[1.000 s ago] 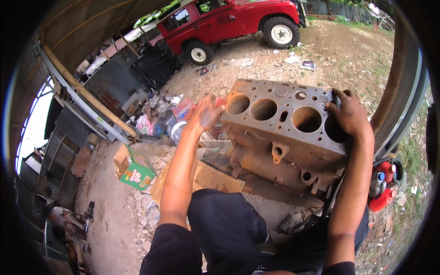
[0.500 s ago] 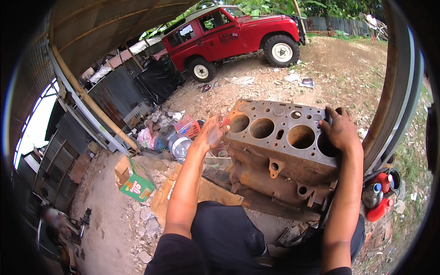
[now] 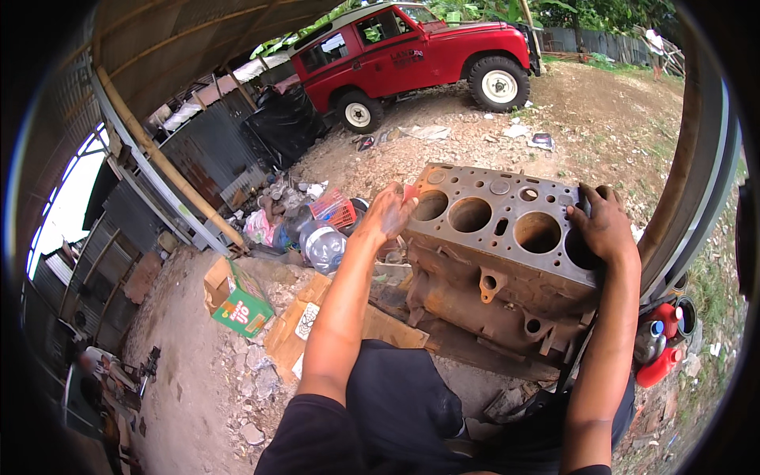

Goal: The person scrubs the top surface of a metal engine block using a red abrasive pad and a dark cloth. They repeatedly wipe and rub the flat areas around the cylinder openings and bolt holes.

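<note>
A rusty engine block (image 3: 491, 273) stands in front of me, its flat grey top pierced by large round cylinder bores and smaller holes. My left hand (image 3: 386, 212) is at the block's left end, closed with a small flat red piece (image 3: 410, 192) pinched at the fingertips, beside the leftmost bore. What that piece is exactly I cannot make out. At the far right corner, my right hand (image 3: 606, 228) grips the block, fingers bent over its top edge. That hand and wrist partly cover the rightmost bore.
Cardboard (image 3: 317, 321) and an open green box (image 3: 239, 301) lie to the left, with a clear plastic jug (image 3: 324, 247) and red crate (image 3: 332, 207) beyond. Red bottles (image 3: 659, 366) stand right of the block, near a post (image 3: 673, 158). A red off-road vehicle (image 3: 412, 67) is parked behind.
The whole view has shifted slightly, so the block and both hands appear a little farther right. Relative to the block, the hands stay in nearly the same places.
</note>
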Demonstrator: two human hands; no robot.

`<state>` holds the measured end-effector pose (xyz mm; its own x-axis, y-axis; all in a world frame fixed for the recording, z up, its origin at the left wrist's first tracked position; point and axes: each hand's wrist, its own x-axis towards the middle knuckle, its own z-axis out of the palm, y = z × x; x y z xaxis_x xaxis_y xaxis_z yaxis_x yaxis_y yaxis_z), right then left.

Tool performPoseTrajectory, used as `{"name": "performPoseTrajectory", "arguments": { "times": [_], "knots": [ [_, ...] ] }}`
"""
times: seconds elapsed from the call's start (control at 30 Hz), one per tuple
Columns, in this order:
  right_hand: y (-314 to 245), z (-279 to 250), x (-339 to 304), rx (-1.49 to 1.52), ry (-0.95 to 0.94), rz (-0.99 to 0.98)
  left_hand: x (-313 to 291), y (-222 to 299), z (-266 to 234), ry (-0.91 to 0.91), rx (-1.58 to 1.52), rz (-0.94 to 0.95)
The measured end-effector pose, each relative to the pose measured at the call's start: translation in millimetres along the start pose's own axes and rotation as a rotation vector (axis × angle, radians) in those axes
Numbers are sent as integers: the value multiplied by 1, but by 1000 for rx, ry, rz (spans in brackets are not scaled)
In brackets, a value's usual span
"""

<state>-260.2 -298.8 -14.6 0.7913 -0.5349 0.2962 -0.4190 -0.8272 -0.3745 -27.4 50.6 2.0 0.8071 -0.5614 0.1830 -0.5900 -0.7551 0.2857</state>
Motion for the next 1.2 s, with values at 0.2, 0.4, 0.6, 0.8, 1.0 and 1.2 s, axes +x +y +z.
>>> {"name": "performPoseTrajectory", "arguments": {
  "times": [0.2,0.4,0.6,0.8,1.0,1.2],
  "knots": [
    [-4,3,7,107,-21,29,40,-22,12,84,73,28],
    [-1,-5,7,184,-41,39,24,-24,14,76,56,22],
    [-14,-6,4,160,-51,84,54,-27,8,74,-24,-26],
    [-8,-7,3,185,-49,48,36,-34,11,205,121,163],
    [0,4,11,107,-30,48,31,-21,10,80,-44,96],
    [-8,-3,7,183,-50,50,75,-24,10,90,7,41]
  ]
}}
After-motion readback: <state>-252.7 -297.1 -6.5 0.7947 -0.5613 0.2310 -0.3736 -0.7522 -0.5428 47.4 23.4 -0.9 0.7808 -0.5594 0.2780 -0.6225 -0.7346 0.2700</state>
